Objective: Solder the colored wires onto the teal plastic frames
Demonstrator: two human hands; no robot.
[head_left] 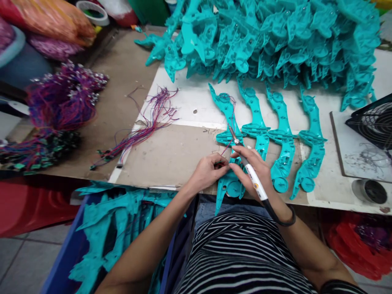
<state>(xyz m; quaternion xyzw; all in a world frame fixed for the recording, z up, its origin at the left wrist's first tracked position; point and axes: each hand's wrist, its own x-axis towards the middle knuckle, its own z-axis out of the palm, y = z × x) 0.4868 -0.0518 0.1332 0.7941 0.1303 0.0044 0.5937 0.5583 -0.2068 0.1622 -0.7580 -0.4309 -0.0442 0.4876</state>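
My right hand (pixel 255 165) grips a white and black soldering iron (pixel 255 179), its metal tip pointing up and away over a teal plastic part (pixel 225 102). Close beside it, my left hand (pixel 211 169) is closed in a pinch at the lower half of that part. Thin red and purple wires (pixel 227 148) run down into its fingers, and a small dark piece at the fingertips is mostly hidden. More wire lies along the part's upper end. To the right, three similar teal parts (pixel 283 153) lie in a row.
A large heap of teal parts (pixel 275 41) covers the back. Loose wires (pixel 143 126) and a bigger wire bundle (pixel 64 98) lie left. At right are a black fan (pixel 375 122) and a small round tin (pixel 370 191). A blue crate (pixel 65 261) holds teal parts below the edge.
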